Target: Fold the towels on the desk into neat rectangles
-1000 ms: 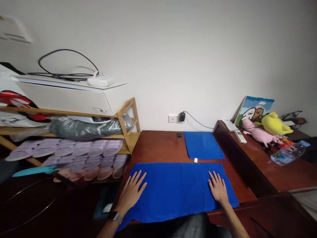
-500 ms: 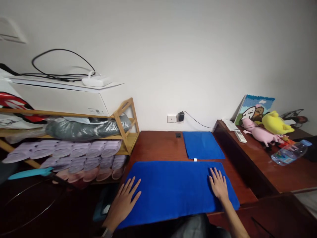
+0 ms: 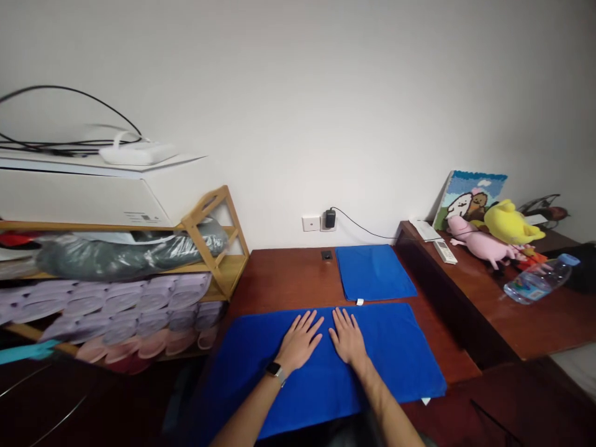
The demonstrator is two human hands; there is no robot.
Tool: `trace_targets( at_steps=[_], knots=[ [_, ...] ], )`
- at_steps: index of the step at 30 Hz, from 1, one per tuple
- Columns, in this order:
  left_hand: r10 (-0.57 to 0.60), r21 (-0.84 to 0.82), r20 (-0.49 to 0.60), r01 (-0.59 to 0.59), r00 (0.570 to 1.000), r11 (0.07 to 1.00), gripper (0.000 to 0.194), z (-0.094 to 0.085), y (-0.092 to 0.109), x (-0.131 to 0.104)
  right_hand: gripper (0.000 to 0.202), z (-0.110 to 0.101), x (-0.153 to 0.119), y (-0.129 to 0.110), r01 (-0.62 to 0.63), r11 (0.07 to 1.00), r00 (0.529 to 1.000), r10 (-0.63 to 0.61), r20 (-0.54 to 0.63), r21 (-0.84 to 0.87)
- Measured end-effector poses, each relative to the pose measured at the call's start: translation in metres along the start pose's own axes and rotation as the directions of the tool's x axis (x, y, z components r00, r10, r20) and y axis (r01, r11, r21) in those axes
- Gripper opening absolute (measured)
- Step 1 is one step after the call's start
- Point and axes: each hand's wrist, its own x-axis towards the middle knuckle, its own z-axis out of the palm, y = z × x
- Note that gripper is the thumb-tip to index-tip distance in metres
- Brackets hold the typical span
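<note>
A large blue towel (image 3: 395, 366) lies spread flat over the front of the brown desk. My left hand (image 3: 300, 343) rests palm down on it, left of its middle, fingers spread. Beside it, a short gap to the right, my right hand (image 3: 347, 338) also lies flat with its fingers apart, near the towel's far edge. Neither hand grips the cloth. Behind the large towel sits a smaller folded blue cloth (image 3: 375, 272) with a white tag at its front edge. A second white tag (image 3: 425, 401) shows at the large towel's near right edge.
To the left stands a wooden rack (image 3: 235, 273) with lilac slippers (image 3: 153, 295) and a white box (image 3: 84, 194). A charger (image 3: 330, 218) is plugged into the wall. The right desk bears a pink plush toy (image 3: 479, 242), a remote (image 3: 445, 252) and a plastic bottle (image 3: 537, 282).
Both hands have moved inward from the towel's left and right sides to its middle. The view has shifted slightly to the right.
</note>
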Motion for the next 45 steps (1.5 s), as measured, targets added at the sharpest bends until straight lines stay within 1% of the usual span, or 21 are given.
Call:
trace_targets(
  at_steps=[1,3,5,8,10,12,15,17,20,23,25,26,28,30,32,35,37,38,40,43,45],
  knots=[
    [-0.031,0.012,-0.003,0.031,1.000,0.999,0.052,0.005,-0.006,-0.001,0.066,0.000,0.001,0.007,-0.030,1.000,0.999,0.030,0.010,-0.006],
    [-0.144,0.059,-0.049,0.146,0.988,0.987,0.053,0.008,-0.035,-0.016,0.064,-0.005,-0.006,0.042,-0.127,0.991,0.992,0.127,0.008,-0.047],
    [-0.266,0.112,-0.115,0.279,0.957,0.954,0.055,0.004,-0.077,-0.042,0.063,-0.014,-0.018,0.092,-0.246,0.964,0.969,0.247,-0.004,-0.104],
    [-0.342,0.159,-0.140,0.361,0.929,0.919,0.060,-0.005,-0.129,-0.075,0.064,-0.029,-0.034,0.164,-0.406,0.898,0.913,0.408,-0.023,-0.170],
    [-0.353,0.176,-0.131,0.373,0.926,0.911,0.062,-0.010,-0.143,-0.084,0.065,-0.034,-0.038,0.194,-0.463,0.864,0.884,0.467,-0.029,-0.197],
    [-0.369,0.182,-0.131,0.388,0.920,0.903,0.063,-0.014,-0.143,-0.083,0.067,-0.034,-0.037,0.208,-0.483,0.850,0.873,0.487,-0.037,-0.212],
    [-0.400,0.181,-0.151,0.424,0.904,0.888,0.063,-0.017,-0.132,-0.074,0.068,-0.029,-0.032,0.211,-0.498,0.841,0.865,0.499,-0.055,-0.209],
    [-0.410,0.189,-0.162,0.436,0.897,0.880,0.063,-0.018,-0.129,-0.071,0.069,-0.024,-0.031,0.213,-0.537,0.821,0.843,0.533,-0.076,-0.191],
    [-0.430,0.206,-0.180,0.461,0.885,0.863,0.064,-0.020,-0.132,-0.074,0.073,-0.020,-0.037,0.219,-0.603,0.783,0.797,0.591,-0.124,-0.149],
    [-0.456,0.190,-0.206,0.493,0.866,0.849,0.066,-0.021,-0.141,-0.080,0.076,-0.024,-0.044,0.222,-0.609,0.782,0.793,0.596,-0.129,-0.132],
    [-0.455,0.169,-0.220,0.493,0.863,0.853,0.066,-0.023,-0.143,-0.082,0.077,-0.030,-0.044,0.213,-0.607,0.783,0.794,0.594,-0.127,-0.133],
    [-0.447,0.158,-0.235,0.488,0.863,0.858,0.066,-0.023,-0.141,-0.081,0.078,-0.034,-0.042,0.203,-0.597,0.791,0.801,0.582,-0.139,-0.133],
    [-0.412,0.135,-0.270,0.458,0.870,0.879,0.064,-0.022,-0.127,-0.073,0.077,-0.038,-0.033,0.171,-0.520,0.845,0.850,0.495,-0.182,-0.127],
    [-0.332,0.107,-0.269,0.370,0.904,0.923,0.060,-0.018,-0.099,-0.057,0.072,-0.034,-0.021,0.124,-0.347,0.931,0.925,0.319,-0.208,-0.114],
    [-0.202,0.072,-0.213,0.222,0.956,0.972,0.055,-0.008,-0.060,-0.034,0.067,-0.020,-0.009,0.069,-0.139,0.987,0.976,0.123,-0.179,-0.076],
    [-0.034,0.015,-0.112,0.036,0.993,0.999,0.053,0.009,-0.007,-0.004,0.064,0.006,0.005,0.003,0.068,0.998,0.994,-0.069,-0.089,-0.015],
    [-0.037,0.000,-0.070,0.037,0.997,0.999,0.053,0.016,0.005,0.004,0.062,0.017,0.008,-0.009,0.093,0.996,0.994,-0.093,-0.054,0.002],
    [-0.077,0.006,-0.057,0.078,0.995,0.997,0.053,0.017,0.000,0.002,0.062,0.018,0.007,-0.003,0.074,0.997,0.996,-0.074,-0.046,-0.001],
    [-0.211,0.044,-0.059,0.214,0.976,0.976,0.055,0.014,-0.027,-0.014,0.061,0.012,-0.001,0.031,-0.022,0.999,0.999,0.021,-0.043,-0.030],
    [-0.386,0.134,-0.118,0.400,0.915,0.907,0.062,-0.001,-0.094,-0.055,0.062,-0.011,-0.021,0.115,-0.247,0.963,0.969,0.244,-0.034,-0.113],
    [-0.396,0.188,-0.150,0.419,0.906,0.888,0.059,-0.010,-0.132,-0.083,0.065,-0.025,-0.035,0.168,-0.379,0.911,0.925,0.377,-0.040,-0.162]
  ],
)
